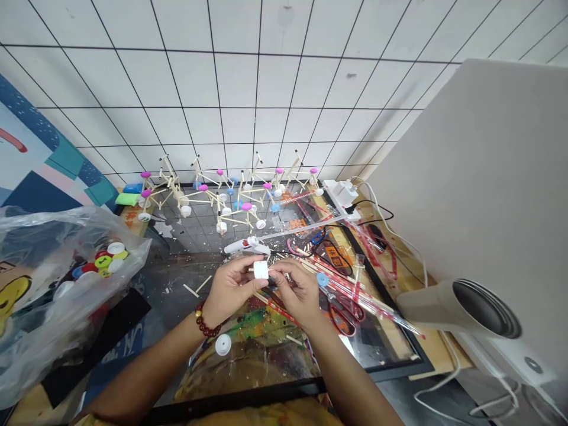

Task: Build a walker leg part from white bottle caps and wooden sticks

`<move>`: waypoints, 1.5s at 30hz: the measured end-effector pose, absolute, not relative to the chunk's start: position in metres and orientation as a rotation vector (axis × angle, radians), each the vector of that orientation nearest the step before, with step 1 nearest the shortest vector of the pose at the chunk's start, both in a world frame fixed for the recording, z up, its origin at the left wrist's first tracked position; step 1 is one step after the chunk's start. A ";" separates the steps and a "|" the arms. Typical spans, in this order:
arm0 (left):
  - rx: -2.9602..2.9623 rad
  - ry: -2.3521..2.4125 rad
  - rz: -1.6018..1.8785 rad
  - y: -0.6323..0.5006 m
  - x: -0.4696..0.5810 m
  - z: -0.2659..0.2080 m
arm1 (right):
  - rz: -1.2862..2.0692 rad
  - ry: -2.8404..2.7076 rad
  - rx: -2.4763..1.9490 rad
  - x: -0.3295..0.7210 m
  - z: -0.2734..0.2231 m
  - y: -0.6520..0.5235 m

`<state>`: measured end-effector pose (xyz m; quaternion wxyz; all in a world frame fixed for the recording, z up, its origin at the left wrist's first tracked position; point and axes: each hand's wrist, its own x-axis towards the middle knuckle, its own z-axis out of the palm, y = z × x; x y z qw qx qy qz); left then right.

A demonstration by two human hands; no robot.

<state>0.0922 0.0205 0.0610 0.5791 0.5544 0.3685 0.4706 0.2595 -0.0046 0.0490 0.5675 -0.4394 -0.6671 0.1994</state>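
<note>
White tiled wall [235,77] behind littered glass-topped table [164,266]. Left hand [233,284] pinches white cap [261,270] between thumb and fingers, narrow grip; right hand [297,290], fingers nearly closed, at cap's right edge; can't tell if it holds anything. Clear plastic bag [35,355] left of hands, colored caps [103,260] inside. Glue gun [242,245] just beyond hands, stick models [247,206] farther. Scissors [341,316] right of right hand; loose white cap [223,344] between forearms.

Single camera on the person's head over there — faces forward, down; left hand [231,285] and right hand [298,290] near, tabletop [402,368] below — tiled wall [239,83] beyond.
</note>
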 end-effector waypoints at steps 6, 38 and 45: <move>1.379 0.889 1.075 0.023 0.086 0.066 | 0.510 -1.730 -1.042 0.263 0.056 -0.006; 1.179 0.821 0.955 0.029 0.083 0.065 | 0.485 -1.811 -0.980 0.263 0.051 -0.003; 1.231 0.841 0.991 0.026 0.085 0.058 | 0.477 -1.814 -0.962 0.262 0.052 -0.003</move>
